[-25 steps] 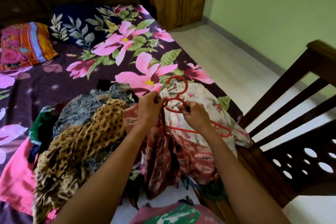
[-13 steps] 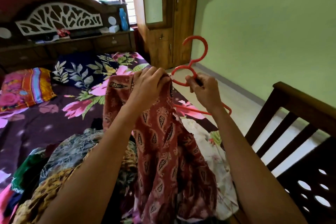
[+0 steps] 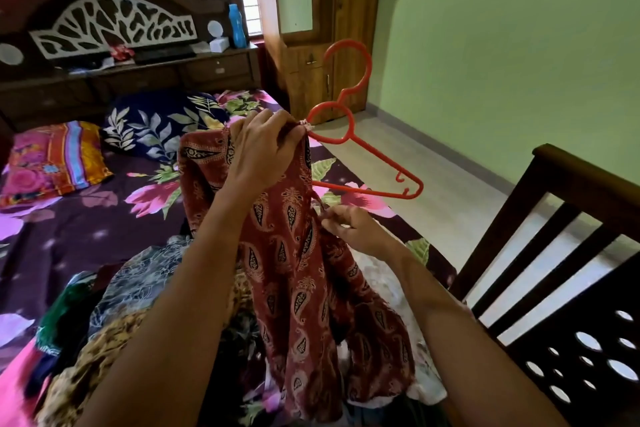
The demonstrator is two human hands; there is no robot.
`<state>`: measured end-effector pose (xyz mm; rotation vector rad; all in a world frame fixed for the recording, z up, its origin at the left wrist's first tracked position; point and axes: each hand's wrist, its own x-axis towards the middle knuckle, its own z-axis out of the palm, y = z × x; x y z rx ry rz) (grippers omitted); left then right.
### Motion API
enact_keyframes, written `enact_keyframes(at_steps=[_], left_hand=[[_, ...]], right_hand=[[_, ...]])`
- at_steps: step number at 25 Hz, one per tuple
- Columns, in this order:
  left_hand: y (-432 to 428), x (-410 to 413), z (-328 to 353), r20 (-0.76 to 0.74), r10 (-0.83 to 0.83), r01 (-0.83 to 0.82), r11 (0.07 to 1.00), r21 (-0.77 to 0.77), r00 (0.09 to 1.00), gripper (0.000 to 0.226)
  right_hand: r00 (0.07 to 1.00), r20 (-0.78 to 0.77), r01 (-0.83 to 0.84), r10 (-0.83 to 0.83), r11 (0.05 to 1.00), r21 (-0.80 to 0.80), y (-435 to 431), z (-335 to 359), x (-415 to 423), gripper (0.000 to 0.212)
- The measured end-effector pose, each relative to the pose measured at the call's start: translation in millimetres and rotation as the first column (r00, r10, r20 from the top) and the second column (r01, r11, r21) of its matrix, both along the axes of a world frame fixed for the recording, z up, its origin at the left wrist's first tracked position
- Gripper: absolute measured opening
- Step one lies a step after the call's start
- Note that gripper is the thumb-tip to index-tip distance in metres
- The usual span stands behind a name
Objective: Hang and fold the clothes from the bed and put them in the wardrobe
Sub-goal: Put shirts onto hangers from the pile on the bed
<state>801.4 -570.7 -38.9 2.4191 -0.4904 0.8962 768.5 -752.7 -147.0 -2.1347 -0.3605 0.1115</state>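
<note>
**First garment half on its hanger, the pile untouched**

I am early in the job. The garment point(image 3: 294, 270), red with a paisley print, is lifted off the bed point(image 3: 86, 218) and hangs in front of me, its lower end trailing down to the heap. One arm of the hanger point(image 3: 375, 156) sticks out bare to the right, and the other is hidden behind the cloth, so I judge the garment only partly threaded on. Nothing has reached the wardrobe point(image 3: 349, 28), which stands shut at the far corner of the room, well apart from me. The pile point(image 3: 138, 288) of other clothes lies crumpled on the near end of the bed, neither hung nor folded. So nearly all the work is left: seat this piece, carry it over, then deal with the rest.

My left hand point(image 3: 263, 152) is raised, back toward me, fingers curled over the top of the garment, gripping it just beside the hanger's ring. Whether it also clasps the hanger itself I cannot tell. My right hand point(image 3: 349, 229) is lower, under the bare hanger arm, fingertips pinching the garment's edge and drawing it to the right. Both forearms reach forward over the pile.
</note>
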Motion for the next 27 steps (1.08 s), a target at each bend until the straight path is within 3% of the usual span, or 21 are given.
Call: enact_keyframes(at_steps=[2, 4, 6, 8, 10, 12, 15, 17, 19, 21, 24, 27], left_hand=[[6, -1, -2, 0.006, 0.016, -0.016, 1.0, -0.012, 1.0, 0.025], [12, -2, -4, 0.006, 0.035, -0.035, 0.999, -0.022, 0.999, 0.026], [17, -4, -6, 0.006, 0.032, -0.032, 0.999, -0.038, 0.999, 0.03], [22, -6, -9, -0.011, 0.015, -0.016, 0.998, -0.067, 1.0, 0.035], [28, -9, -13, -0.036, 0.011, -0.014, 0.996, -0.091, 0.999, 0.04], [33, -12, -19, -0.065, 0.001, -0.008, 0.993, -0.114, 0.998, 0.042], [34, -19, -29, -0.072, -0.014, 0.007, 0.995, -0.099, 0.997, 0.039], [36, -20, -35, -0.062, -0.019, 0.013, 0.996, -0.091, 0.998, 0.04], [40, -20, -39, -0.073, -0.023, 0.015, 0.994, -0.107, 0.997, 0.042], [43, -19, -42, -0.085, -0.036, 0.026, 0.993, -0.117, 0.996, 0.047], [43, -19, -46, -0.073, -0.027, 0.018, 0.992, -0.127, 0.997, 0.049], [43, -19, -47, -0.072, -0.044, 0.034, 0.99, -0.14, 0.996, 0.051]], right_hand=[[0.993, -0.092, 0.08, -0.072, 0.992, 0.093, 6, -7, -1, 0.015], [0.981, -0.187, 0.068, -0.055, 0.996, 0.065, 7, -14, 1, 0.024], [0.948, -0.317, -0.007, 0.0, 1.0, -0.02, 10, -20, 0, 0.035], [0.927, -0.374, -0.053, -0.036, 0.973, -0.226, 10, -29, 2, 0.045], [0.941, -0.302, -0.021, -0.151, 0.866, -0.5, 6, -33, 5, 0.045], [0.931, -0.276, -0.009, -0.239, 0.74, -0.673, 1, -32, 6, 0.036], [0.912, -0.253, 0.022, -0.324, 0.651, -0.759, -5, -31, 7, 0.018], [0.915, -0.134, 0.132, -0.381, 0.594, -0.794, -12, -33, 7, 0.02], [0.879, -0.084, 0.254, -0.469, 0.61, -0.75, -24, -39, 6, 0.023], [0.866, -0.153, 0.28, -0.476, 0.715, -0.64, -36, -45, 4, 0.025], [0.845, -0.221, 0.405, -0.487, 0.853, -0.33, -48, -39, 0, 0.032], [0.794, -0.339, 0.522, -0.504, 0.852, -0.045, -56, -26, -2, 0.057]])
